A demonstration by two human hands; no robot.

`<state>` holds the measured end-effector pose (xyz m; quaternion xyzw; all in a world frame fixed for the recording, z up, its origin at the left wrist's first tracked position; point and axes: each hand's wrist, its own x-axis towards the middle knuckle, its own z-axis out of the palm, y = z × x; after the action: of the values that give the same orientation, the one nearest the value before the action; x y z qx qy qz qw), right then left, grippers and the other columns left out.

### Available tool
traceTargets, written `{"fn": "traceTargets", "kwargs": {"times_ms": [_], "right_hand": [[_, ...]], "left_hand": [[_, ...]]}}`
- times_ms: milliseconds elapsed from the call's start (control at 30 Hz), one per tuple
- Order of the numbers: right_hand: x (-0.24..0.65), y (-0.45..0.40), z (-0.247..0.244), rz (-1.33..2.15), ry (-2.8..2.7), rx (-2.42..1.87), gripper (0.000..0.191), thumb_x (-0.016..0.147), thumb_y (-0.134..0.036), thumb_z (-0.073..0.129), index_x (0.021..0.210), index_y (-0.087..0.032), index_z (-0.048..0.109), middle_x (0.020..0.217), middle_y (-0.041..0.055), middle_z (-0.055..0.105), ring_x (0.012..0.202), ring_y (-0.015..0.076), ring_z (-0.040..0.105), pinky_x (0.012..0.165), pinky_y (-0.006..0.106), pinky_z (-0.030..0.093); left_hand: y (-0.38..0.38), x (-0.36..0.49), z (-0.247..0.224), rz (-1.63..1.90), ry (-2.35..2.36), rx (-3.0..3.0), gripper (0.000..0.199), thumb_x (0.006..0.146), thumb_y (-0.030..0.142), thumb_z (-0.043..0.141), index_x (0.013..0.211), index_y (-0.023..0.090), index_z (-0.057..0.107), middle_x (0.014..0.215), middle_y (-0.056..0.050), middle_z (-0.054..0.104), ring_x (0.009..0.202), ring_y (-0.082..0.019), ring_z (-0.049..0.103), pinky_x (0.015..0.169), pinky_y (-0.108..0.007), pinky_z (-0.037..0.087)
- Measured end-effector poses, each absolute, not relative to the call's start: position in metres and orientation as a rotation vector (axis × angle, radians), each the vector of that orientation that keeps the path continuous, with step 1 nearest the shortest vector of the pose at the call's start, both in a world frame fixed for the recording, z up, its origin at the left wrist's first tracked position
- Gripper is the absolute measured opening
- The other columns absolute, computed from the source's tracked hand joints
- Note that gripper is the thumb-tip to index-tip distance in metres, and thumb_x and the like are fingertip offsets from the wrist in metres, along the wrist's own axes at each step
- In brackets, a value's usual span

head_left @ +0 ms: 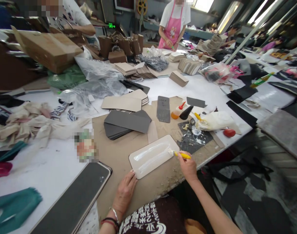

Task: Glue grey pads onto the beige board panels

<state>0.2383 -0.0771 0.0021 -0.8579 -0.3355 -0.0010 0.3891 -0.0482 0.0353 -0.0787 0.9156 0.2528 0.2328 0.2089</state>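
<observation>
A beige panel [148, 164] with rounded corners lies on the brown work board, glossy wet streaks of white glue along its surface. My left hand [125, 191] holds the panel's near left corner, its fingertips together at the edge. In my right hand [188, 167] is a glue brush [184, 156] with a yellow handle; its whitish bristles touch the panel near the right end. Beyond the panel are a stack of dark grey panels [128, 122] and a stack of beige panels [122, 102].
Right of the stacks stand a bottle with a red nozzle [176, 112], a black cone [186, 112] and a glue-smeared dark sheet [194, 136]. A long dark-topped stack [75, 198] lies at left. A person in a pink apron [173, 27] stands across the table.
</observation>
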Motion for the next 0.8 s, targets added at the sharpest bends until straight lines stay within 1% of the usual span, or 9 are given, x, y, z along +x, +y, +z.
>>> {"fn": "traceTargets", "kwargs": {"times_ms": [67, 133, 300, 367, 433, 567, 633, 733, 800], "right_hand": [[0.253, -0.082, 0.008, -0.034, -0.819, -2.205, 0.036, 0.08, -0.05, 0.047, 0.078, -0.017, 0.062, 0.082, 0.01, 0.062, 0.078, 0.0223, 0.058, 0.076, 0.037, 0.046], [0.241, -0.077, 0.012, 0.036, -0.806, -2.161, 0.036, 0.079, -0.05, 0.049, 0.079, -0.017, 0.062, 0.081, 0.0092, 0.062, 0.077, 0.022, 0.058, 0.076, 0.037, 0.046], [0.161, -0.034, -0.001, 0.658, -0.706, -1.837, 0.032, 0.079, -0.047, 0.051, 0.082, -0.017, 0.06, 0.077, 0.0051, 0.063, 0.064, 0.0175, 0.061, 0.062, 0.029, 0.05], [0.151, -0.022, -0.011, 0.784, -0.724, -1.763, 0.032, 0.078, -0.047, 0.052, 0.081, -0.017, 0.061, 0.075, 0.0043, 0.064, 0.062, 0.0173, 0.061, 0.06, 0.028, 0.05], [0.17, -0.021, -0.015, 0.708, -0.725, -1.813, 0.033, 0.076, -0.048, 0.054, 0.08, -0.016, 0.062, 0.075, 0.0047, 0.064, 0.064, 0.018, 0.061, 0.062, 0.029, 0.049], [0.257, -0.043, -0.008, 0.332, -0.603, -2.08, 0.04, 0.074, -0.053, 0.052, 0.083, -0.016, 0.062, 0.074, 0.0066, 0.065, 0.065, 0.0203, 0.061, 0.066, 0.033, 0.048], [0.29, -0.054, -0.001, 0.165, -0.685, -2.175, 0.041, 0.076, -0.054, 0.048, 0.08, -0.016, 0.062, 0.076, 0.0075, 0.064, 0.069, 0.0208, 0.06, 0.07, 0.035, 0.047], [0.294, -0.057, 0.005, -0.017, -0.938, -2.19, 0.038, 0.08, -0.052, 0.045, 0.077, -0.018, 0.063, 0.082, 0.0088, 0.064, 0.078, 0.0212, 0.058, 0.078, 0.036, 0.045], [0.273, -0.051, 0.005, -0.029, -1.06, -2.141, 0.036, 0.083, -0.048, 0.043, 0.08, -0.018, 0.064, 0.083, 0.0092, 0.063, 0.079, 0.0205, 0.058, 0.077, 0.035, 0.046]], "left_hand": [[0.036, -0.048, -0.077, 0.653, 0.698, 2.595, 0.027, 0.09, 0.023, 0.038, 0.108, 0.017, 0.057, 0.111, -0.007, 0.063, 0.107, -0.016, 0.057, 0.093, -0.032, 0.05], [0.036, -0.048, -0.075, 0.669, 0.699, 2.622, 0.027, 0.09, 0.024, 0.038, 0.108, 0.017, 0.057, 0.11, -0.007, 0.063, 0.107, -0.016, 0.057, 0.093, -0.032, 0.05], [0.037, -0.048, -0.071, 0.678, 0.66, 2.673, 0.026, 0.09, 0.022, 0.038, 0.105, 0.018, 0.059, 0.11, -0.008, 0.063, 0.108, -0.019, 0.057, 0.091, -0.033, 0.051], [0.037, -0.049, -0.071, 0.656, 0.672, 2.673, 0.026, 0.09, 0.022, 0.039, 0.105, 0.019, 0.06, 0.111, -0.007, 0.063, 0.108, -0.019, 0.056, 0.091, -0.033, 0.051], [0.037, -0.049, -0.072, 0.648, 0.681, 2.66, 0.027, 0.09, 0.022, 0.038, 0.105, 0.02, 0.06, 0.111, -0.006, 0.063, 0.108, -0.018, 0.056, 0.092, -0.033, 0.051], [0.035, -0.049, -0.077, 0.652, 0.686, 2.654, 0.028, 0.09, 0.022, 0.037, 0.107, 0.022, 0.059, 0.113, -0.005, 0.063, 0.11, -0.016, 0.055, 0.094, -0.031, 0.049], [0.034, -0.049, -0.078, 0.666, 0.698, 2.677, 0.029, 0.09, 0.022, 0.037, 0.109, 0.022, 0.058, 0.113, -0.005, 0.062, 0.11, -0.017, 0.055, 0.093, -0.031, 0.05], [0.033, -0.049, -0.078, 0.684, 0.708, 2.73, 0.029, 0.09, 0.022, 0.037, 0.111, 0.021, 0.057, 0.113, -0.006, 0.062, 0.108, -0.018, 0.056, 0.09, -0.032, 0.052], [0.033, -0.048, -0.077, 0.7, 0.697, 2.766, 0.029, 0.09, 0.022, 0.037, 0.109, 0.02, 0.058, 0.112, -0.006, 0.063, 0.107, -0.018, 0.057, 0.088, -0.032, 0.053]]}}
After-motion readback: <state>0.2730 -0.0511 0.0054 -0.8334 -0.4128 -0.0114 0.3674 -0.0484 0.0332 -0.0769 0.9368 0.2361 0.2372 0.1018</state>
